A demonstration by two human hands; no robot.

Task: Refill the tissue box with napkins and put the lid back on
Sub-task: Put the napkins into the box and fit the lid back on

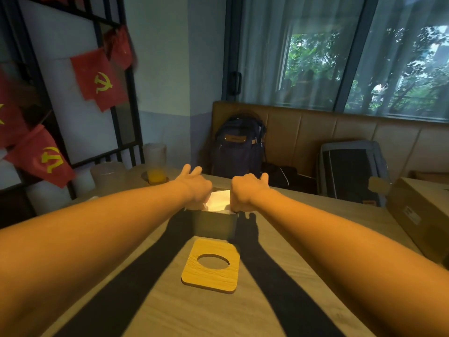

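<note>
Tissue box (213, 223), dark, lid off, mid-tabletop (155, 300); white napkins (220, 200) fill its mouth. Left hand (194, 186) at left rim, two fingers straight, rest hidden on the napkins. Right hand (246, 192) at right rim, fingers curled down, thumb up. Grip: cannot tell for either. Wooden lid (211, 266) flat just before the box, bare tabletop on both sides.

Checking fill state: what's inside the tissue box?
White napkins show in the open tissue box, between the left hand and right hand reaching in. Stack depth and the box bottom are covered.
</note>
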